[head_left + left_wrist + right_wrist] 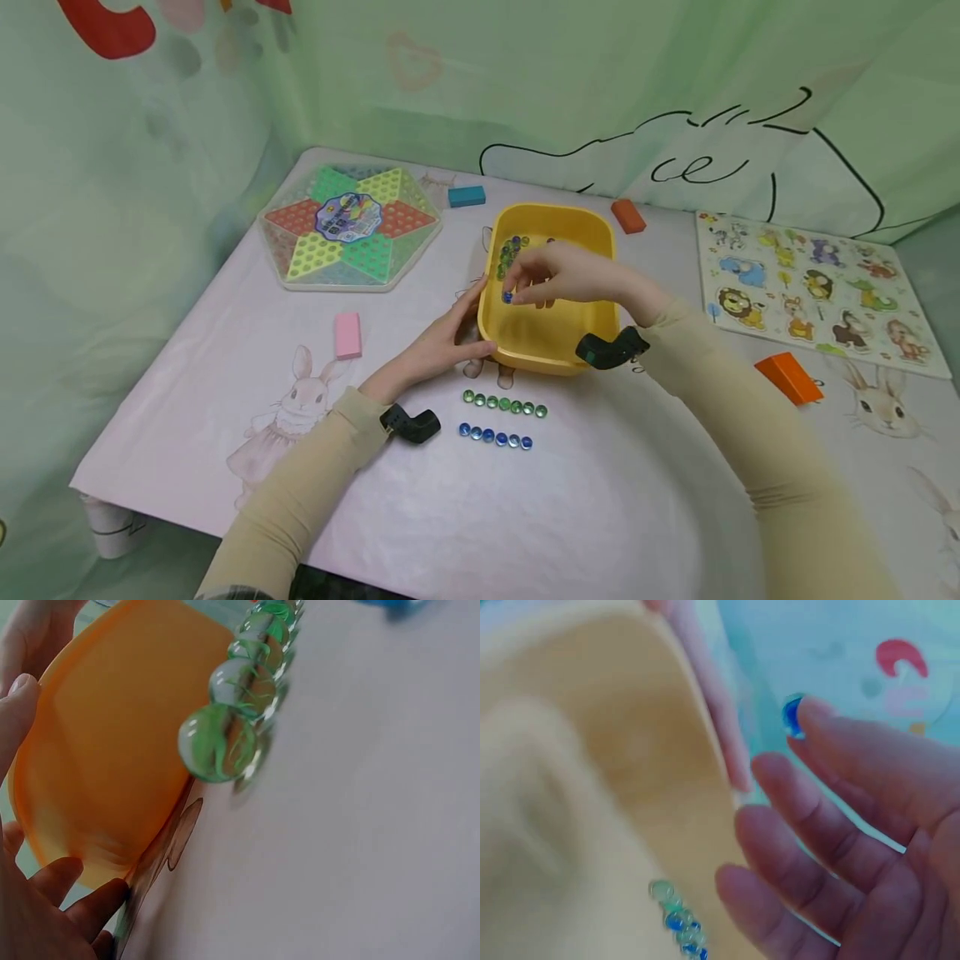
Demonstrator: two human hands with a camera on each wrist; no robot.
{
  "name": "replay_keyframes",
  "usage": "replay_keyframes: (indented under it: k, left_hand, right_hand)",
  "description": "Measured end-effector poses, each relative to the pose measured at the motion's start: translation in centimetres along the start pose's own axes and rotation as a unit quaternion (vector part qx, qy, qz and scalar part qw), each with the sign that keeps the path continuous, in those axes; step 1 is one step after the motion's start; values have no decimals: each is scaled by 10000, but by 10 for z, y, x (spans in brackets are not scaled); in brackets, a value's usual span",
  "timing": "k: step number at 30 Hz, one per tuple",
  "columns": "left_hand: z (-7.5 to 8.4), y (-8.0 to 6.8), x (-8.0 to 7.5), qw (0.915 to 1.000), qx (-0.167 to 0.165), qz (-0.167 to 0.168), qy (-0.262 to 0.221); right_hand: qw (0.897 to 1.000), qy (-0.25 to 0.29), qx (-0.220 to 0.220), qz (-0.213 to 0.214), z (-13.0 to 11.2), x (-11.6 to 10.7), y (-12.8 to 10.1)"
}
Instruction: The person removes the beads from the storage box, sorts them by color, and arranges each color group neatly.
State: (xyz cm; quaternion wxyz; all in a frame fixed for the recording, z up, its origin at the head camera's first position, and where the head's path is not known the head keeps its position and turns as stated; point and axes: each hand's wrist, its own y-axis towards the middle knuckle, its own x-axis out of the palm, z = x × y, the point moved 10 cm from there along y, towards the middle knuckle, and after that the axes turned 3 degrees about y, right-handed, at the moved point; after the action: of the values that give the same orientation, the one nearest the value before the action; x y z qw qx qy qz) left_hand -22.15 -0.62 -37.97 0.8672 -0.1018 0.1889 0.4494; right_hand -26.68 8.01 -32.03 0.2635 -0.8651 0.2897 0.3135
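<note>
My right hand [570, 273] is over the yellow plastic tub [547, 333] and pinches a blue glass marble [507, 297] between thumb and forefinger. The right wrist view shows this marble [793, 715] at the fingertips, the other fingers loosely bent. With thumb and fingers spread round its near left corner, my left hand [438, 340] holds the tub. Inside, along the left wall, lie several green and blue marbles [513, 246], partly hidden by my right hand. In front of the tub run a row of green marbles [505, 404] and, nearer me, a row of blue marbles [501, 438].
A hexagonal Chinese checkers board [348, 225] lies back left. Around the tub are a pink block [347, 336], a blue block [467, 197], a red-orange block [628, 216] and an orange block [790, 377]. An animal puzzle board [817, 287] lies at the right.
</note>
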Motion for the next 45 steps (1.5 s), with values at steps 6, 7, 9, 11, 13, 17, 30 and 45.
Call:
replay_keyframes:
  k: [6,7,9,11,13,17,30,45]
  left_hand:
    - [0,-1,0,10000,3,31,31]
    - [0,-1,0,10000,14,38,33]
    - [0,-1,0,10000,22,52,28]
    - [0,-1,0,10000,10,58,23]
    - [0,0,0,10000,28,61,25]
    - [1,0,0,10000,65,74,10]
    - [-28,13,3,9997,169,155,59]
    - [-32,14,4,9997,153,184,39]
  right_hand:
    - [9973,423,-514,-308,-18,13,-29]
    - [9968,433,-579,-346,-20,15,-33]
    - [9965,411,-619,-391,-21,21,-41]
    - [9966,380,-610,-414,-21,26,-48]
    - [9965,353,-620,-437,-20,32,-55]
    - [9958,364,-720,-439,-19,44,-68]
    - [9953,796,-380,-401,10,101,-96]
    - [9964,815,-175,154,32,127,-97]
